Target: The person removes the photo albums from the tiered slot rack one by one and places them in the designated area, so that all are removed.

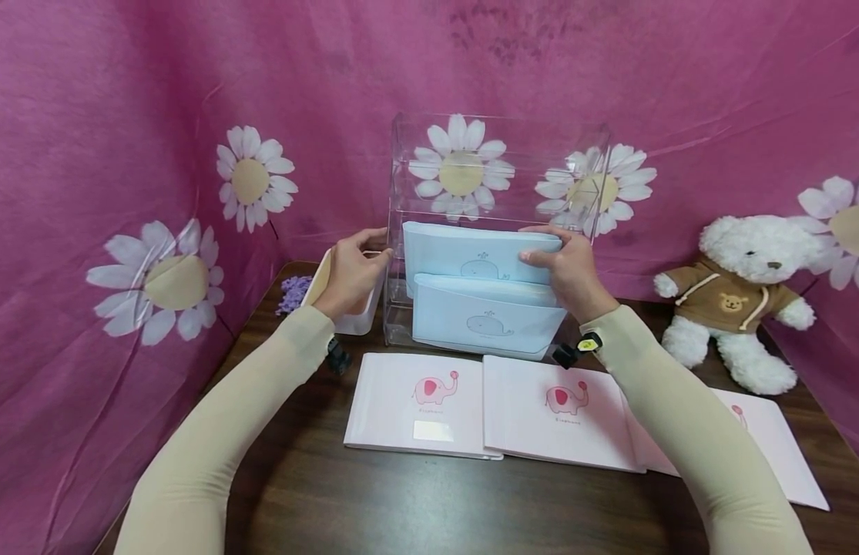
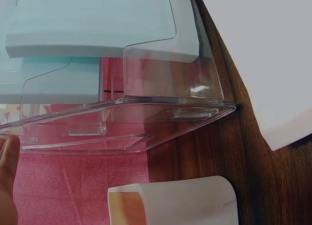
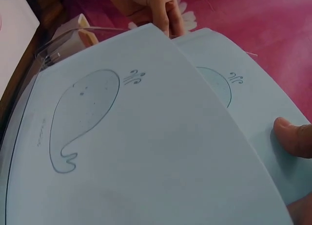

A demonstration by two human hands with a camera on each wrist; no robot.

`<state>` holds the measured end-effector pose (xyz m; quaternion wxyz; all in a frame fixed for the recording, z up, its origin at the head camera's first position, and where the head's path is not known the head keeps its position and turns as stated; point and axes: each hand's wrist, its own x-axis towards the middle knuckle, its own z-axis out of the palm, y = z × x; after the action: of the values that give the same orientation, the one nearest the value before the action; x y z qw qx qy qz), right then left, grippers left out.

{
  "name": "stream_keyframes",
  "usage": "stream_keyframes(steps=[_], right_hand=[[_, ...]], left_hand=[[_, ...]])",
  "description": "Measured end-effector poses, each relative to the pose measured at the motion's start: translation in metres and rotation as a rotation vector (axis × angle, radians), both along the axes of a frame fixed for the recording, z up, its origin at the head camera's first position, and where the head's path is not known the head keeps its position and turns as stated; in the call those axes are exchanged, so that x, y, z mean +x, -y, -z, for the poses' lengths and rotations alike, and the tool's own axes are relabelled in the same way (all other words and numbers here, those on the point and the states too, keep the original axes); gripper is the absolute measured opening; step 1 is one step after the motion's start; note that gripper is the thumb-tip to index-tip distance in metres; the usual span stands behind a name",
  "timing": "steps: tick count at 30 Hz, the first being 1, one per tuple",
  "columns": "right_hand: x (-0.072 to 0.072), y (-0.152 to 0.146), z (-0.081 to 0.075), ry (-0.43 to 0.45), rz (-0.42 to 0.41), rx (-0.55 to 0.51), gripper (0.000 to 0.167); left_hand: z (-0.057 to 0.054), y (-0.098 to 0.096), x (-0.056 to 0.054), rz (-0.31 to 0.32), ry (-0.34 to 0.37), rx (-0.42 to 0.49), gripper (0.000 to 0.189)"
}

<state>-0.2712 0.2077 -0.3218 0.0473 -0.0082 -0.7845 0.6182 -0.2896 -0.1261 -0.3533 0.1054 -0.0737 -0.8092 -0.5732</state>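
A clear tiered display rack (image 1: 498, 196) stands on the table with two light-blue whale-print booklets in its lower tiers. My right hand (image 1: 568, 266) pinches the rear booklet (image 1: 443, 247) near its upper right corner. Its thumb lies on the cover, and the other fingers are mostly hidden behind. The front booklet (image 1: 488, 320) sits lower and overlaps the rear one, as the right wrist view also shows. At the rack's left side, my left hand (image 1: 353, 270) grips the edge with bent fingers; in the left wrist view only a bit of this hand (image 2: 9, 181) shows.
Several pink elephant booklets (image 1: 429, 405) lie in a row before the rack. A white container (image 1: 363, 322) and purple flowers (image 1: 295, 294) are behind my left hand. A white teddy bear (image 1: 734, 301) in a brown hoodie sits at right. A pink daisy-print cloth (image 1: 346, 92) hangs behind.
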Motion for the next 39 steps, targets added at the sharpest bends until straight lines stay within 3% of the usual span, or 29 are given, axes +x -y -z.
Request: stream_keyframes(steps=[9, 20, 29, 33, 39], right_hand=[[0.002, 0.0, -0.005, 0.004, 0.045, -0.079, 0.045], [0.004, -0.002, -0.019, -0.117, 0.063, -0.325, 0.044], [0.007, -0.002, -0.036, -0.197, 0.11, -0.416, 0.047], [0.007, -0.001, -0.043, -0.274, 0.083, -0.531, 0.042], [0.011, -0.002, -0.053, -0.318, 0.08, -0.663, 0.039]], left_hand=[[0.004, -0.002, -0.002, -0.005, -0.021, -0.009, 0.042], [0.004, -0.002, -0.002, -0.01, -0.025, -0.01, 0.042], [0.001, 0.0, -0.001, -0.003, -0.025, -0.007, 0.042], [0.001, 0.0, -0.001, -0.008, -0.012, -0.002, 0.042], [0.002, 0.001, -0.001, -0.013, -0.007, -0.011, 0.043]])
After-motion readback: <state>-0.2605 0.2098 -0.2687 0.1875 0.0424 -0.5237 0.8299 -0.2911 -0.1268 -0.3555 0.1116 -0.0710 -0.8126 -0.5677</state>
